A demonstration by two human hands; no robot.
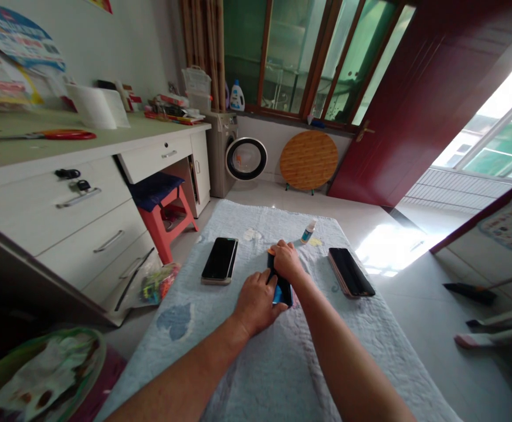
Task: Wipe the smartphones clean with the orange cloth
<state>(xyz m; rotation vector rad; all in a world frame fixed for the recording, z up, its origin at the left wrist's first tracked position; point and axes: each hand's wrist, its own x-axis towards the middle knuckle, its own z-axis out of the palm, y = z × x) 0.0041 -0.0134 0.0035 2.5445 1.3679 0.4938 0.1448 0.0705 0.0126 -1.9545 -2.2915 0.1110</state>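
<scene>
On the light blue patterned cloth point(247, 378), a dark smartphone point(284, 293) lies between my hands. My left hand point(257, 300) grips it along its left and near edges, the thumb by its near end. My right hand point(287, 259) is closed over the phone's far end, its fingers curled on a small orange piece point(271, 251), mostly hidden; whether it is a cloth or a sponge I cannot tell. To the left lies a second phone point(220, 259), screen up. A third phone point(351, 272) rests at the right, and a small spray bottle point(308, 232) stands beyond my right hand.
A white desk point(84, 193) with drawers runs along the left, a red stool point(163, 220) beside it. A bin point(101, 363) stands at lower left. Behind are a washing machine point(223, 155) with its door open, a round wooden tabletop point(309, 159) and a red door point(396, 105).
</scene>
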